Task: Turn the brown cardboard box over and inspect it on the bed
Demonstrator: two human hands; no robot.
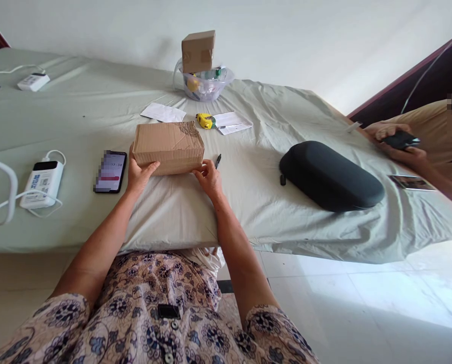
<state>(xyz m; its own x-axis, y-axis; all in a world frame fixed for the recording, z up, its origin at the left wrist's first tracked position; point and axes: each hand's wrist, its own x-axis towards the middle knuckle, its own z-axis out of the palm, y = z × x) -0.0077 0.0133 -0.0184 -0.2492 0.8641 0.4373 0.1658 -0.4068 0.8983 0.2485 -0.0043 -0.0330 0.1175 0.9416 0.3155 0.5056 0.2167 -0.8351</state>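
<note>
Cardboard box point(168, 144) is between both hands point(138, 175) point(209, 178), its underside hidden.

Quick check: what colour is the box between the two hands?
The box is plain cardboard brown, shown best in the head view.

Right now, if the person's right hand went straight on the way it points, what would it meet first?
The cardboard box, it seems: the right hand is at its near right corner, so the way is probably blocked at once. How firmly they touch is unclear from this single view.
</note>
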